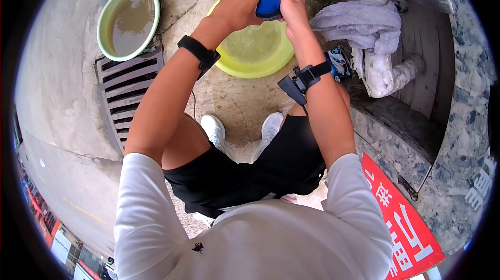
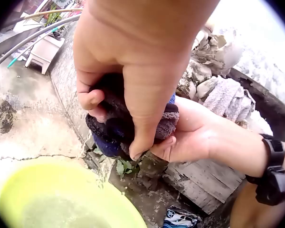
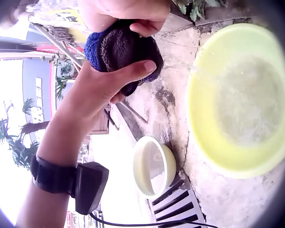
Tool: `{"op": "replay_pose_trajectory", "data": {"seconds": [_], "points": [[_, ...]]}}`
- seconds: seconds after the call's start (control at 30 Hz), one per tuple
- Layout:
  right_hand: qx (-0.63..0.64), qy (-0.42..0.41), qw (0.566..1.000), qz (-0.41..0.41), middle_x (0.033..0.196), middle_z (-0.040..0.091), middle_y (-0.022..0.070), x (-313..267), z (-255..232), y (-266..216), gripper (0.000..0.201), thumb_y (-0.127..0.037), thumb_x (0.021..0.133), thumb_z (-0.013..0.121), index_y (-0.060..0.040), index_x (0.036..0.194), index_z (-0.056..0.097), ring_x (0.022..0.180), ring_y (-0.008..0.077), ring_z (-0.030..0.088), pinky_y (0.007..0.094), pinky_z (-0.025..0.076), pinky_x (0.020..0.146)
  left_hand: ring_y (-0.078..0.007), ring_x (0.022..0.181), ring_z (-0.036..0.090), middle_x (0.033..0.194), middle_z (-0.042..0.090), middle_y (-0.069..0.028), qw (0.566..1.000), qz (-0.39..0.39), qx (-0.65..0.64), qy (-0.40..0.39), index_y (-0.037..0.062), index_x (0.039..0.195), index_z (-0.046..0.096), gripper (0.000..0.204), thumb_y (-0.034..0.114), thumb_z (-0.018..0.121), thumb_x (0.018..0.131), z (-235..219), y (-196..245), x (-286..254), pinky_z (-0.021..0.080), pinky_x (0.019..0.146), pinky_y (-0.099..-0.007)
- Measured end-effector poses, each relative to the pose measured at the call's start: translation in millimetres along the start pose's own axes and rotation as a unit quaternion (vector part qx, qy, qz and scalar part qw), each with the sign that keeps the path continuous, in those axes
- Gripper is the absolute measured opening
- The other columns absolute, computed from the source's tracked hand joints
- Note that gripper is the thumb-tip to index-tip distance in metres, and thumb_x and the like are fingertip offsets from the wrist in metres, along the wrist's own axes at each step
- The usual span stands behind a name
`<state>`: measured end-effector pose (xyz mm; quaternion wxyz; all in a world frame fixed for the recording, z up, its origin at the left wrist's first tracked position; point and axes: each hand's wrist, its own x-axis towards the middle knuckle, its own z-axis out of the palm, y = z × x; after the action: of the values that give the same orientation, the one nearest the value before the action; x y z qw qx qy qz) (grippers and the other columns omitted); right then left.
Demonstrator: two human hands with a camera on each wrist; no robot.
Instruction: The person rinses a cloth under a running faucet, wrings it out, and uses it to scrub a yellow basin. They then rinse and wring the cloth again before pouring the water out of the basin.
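Note:
Both hands grip a wet dark blue cloth [image 1: 269,3] bunched into a ball above the far edge of a yellow basin [image 1: 258,45] of soapy water. My left hand [image 1: 240,5] wraps it from the left, my right hand [image 1: 289,4] from the right. In the left wrist view the left fingers [image 2: 147,95] curl over the cloth [image 2: 115,128] and the right palm [image 2: 192,137] cups it from beneath. The right wrist view shows the left thumb [image 3: 126,73] pressed across the cloth [image 3: 116,50], with the basin [image 3: 242,99] to the right.
A pale green basin [image 1: 128,19] of murky water sits on a drain grate [image 1: 125,90] at the left. Wrung grey and white cloths [image 1: 364,25] lie on a wooden washboard in a stone sink [image 1: 416,123] at the right. A red sign [image 1: 406,228] leans below it.

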<state>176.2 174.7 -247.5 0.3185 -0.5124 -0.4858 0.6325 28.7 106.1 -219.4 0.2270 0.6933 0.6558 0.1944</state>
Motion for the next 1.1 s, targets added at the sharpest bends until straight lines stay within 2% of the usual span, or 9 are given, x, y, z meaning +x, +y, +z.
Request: {"op": "replay_pose_trajectory", "data": {"seconds": [0.1, 0.2, 0.37, 0.47, 0.6, 0.63, 0.8, 0.9, 1.1], "points": [[0.051, -0.021, 0.998, 0.018, 0.065, 0.056, -0.0009, -1.6, -3.2, -4.4, 0.044, -0.049, 0.095, 0.062, -0.0069, 0.08, 0.065, 0.055, 0.0087, 0.052, 0.0269, 0.036, 0.046, -0.0409, 0.098, 0.067, 0.108, 0.07, -0.0206, 0.998, 0.009, -0.045, 0.037, 0.0145, 0.137, 0.051, 0.08, 0.018, 0.087, 0.065, 3.7, -8.4, 1.8, 0.055, 0.086, -0.0461], [0.152, -0.05, 0.987, -0.008, 0.081, 0.061, 0.0024, -0.6, -0.4, -0.7, 0.047, -0.051, 0.092, 0.062, -0.0047, 0.103, 0.063, 0.065, 0.0111, 0.055, 0.0277, 0.042, 0.059, -0.039, 0.093, 0.069, 0.097, 0.072, -0.0186, 0.998, -0.055, -0.02, 0.02, 0.0091, 0.123, 0.063, 0.061, 0.026, 0.084, 0.068, -6.9, -12.6, 9.8, 0.055, 0.083, -0.0465], [0.038, -0.019, 0.999, -0.027, 0.109, 0.062, 0.0059, -9.3, 1.7, -9.5, 0.071, -0.057, 0.088, 0.063, -0.0075, 0.135, 0.043, 0.096, 0.0176, 0.06, 0.0347, 0.045, 0.078, -0.0351, 0.084, 0.072, 0.086, 0.074, -0.0191, 0.983, -0.174, -0.057, 0.011, 0.0059, 0.09, 0.075, 0.048, 0.045, 0.076, 0.061, -22.3, -7.6, 15.7, 0.058, 0.077, -0.0391], [0.04, -0.029, 0.998, 0.028, 0.116, 0.062, 0.0049, -10.3, 6.4, -7.0, 0.072, -0.058, 0.089, 0.061, -0.0115, 0.14, 0.041, 0.11, 0.0205, 0.058, 0.0396, 0.047, 0.087, -0.0345, 0.081, 0.072, 0.084, 0.073, -0.0193, 0.976, -0.18, -0.118, -0.013, 0.0058, 0.088, 0.075, 0.048, 0.045, 0.076, 0.061, -22.5, -0.6, 18.4, 0.057, 0.076, -0.0381], [0.163, -0.106, 0.975, 0.106, 0.119, 0.061, 0.0038, -3.1, 8.7, 3.7, 0.062, -0.057, 0.093, 0.054, -0.0137, 0.136, 0.045, 0.112, 0.0211, 0.059, 0.043, 0.049, 0.093, -0.0338, 0.088, 0.072, 0.09, 0.073, -0.0206, 0.976, -0.15, -0.154, -0.041, 0.0035, 0.098, 0.072, 0.053, 0.043, 0.079, 0.063, -9.4, 0.4, 20.8, 0.056, 0.079, -0.0373], [0.222, -0.134, 0.961, 0.094, 0.117, 0.062, 0.0043, -1.6, 8.2, 4.0, 0.049, -0.049, 0.098, 0.052, -0.0127, 0.131, 0.049, 0.107, 0.0195, 0.062, 0.0422, 0.052, 0.088, -0.0336, 0.09, 0.072, 0.093, 0.073, -0.0208, 0.981, -0.128, -0.142, -0.038, 0.0025, 0.102, 0.071, 0.055, 0.042, 0.079, 0.064, -6.4, 0.7, 20.8, 0.056, 0.08, -0.0376], [0.258, -0.043, 0.965, 0.026, 0.113, 0.064, 0.0054, 6.8, 3.6, 5.7, 0.031, -0.033, 0.102, 0.052, -0.0136, 0.125, 0.051, 0.102, 0.0196, 0.064, 0.0435, 0.055, 0.082, -0.0344, 0.102, 0.069, 0.114, 0.068, -0.0228, 0.988, -0.094, -0.117, 0.029, 0.0001, 0.142, 0.044, 0.093, 0.038, 0.087, 0.069, -3.9, 2.5, 17.7, 0.053, 0.092, -0.0376], [0.31, -0.026, 0.95, 0.034, 0.115, 0.063, 0.0061, 12.8, -4.0, 5.8, 0.025, -0.031, 0.103, 0.051, -0.015, 0.122, 0.051, 0.105, 0.0213, 0.064, 0.0447, 0.055, 0.083, -0.035, 0.11, 0.066, 0.12, 0.064, -0.0258, 0.991, -0.009, -0.129, 0.047, 0.0024, 0.15, 0.033, 0.104, 0.034, 0.089, 0.068, -5.2, 0.2, 17.4, 0.05, 0.098, -0.0368], [0.295, -0.006, 0.955, 0.024, 0.116, 0.061, 0.0066, 9.0, -3.9, 5.5, 0.02, -0.029, 0.103, 0.051, -0.0154, 0.118, 0.049, 0.105, 0.0225, 0.064, 0.0481, 0.055, 0.083, -0.0393, 0.12, 0.057, 0.131, 0.054, -0.0257, 0.993, 0.049, -0.031, 0.104, 0.0081, 0.153, 0.03, 0.108, 0.022, 0.091, 0.065, 4.7, -6.3, 15.8, 0.048, 0.103, -0.0396]]}}
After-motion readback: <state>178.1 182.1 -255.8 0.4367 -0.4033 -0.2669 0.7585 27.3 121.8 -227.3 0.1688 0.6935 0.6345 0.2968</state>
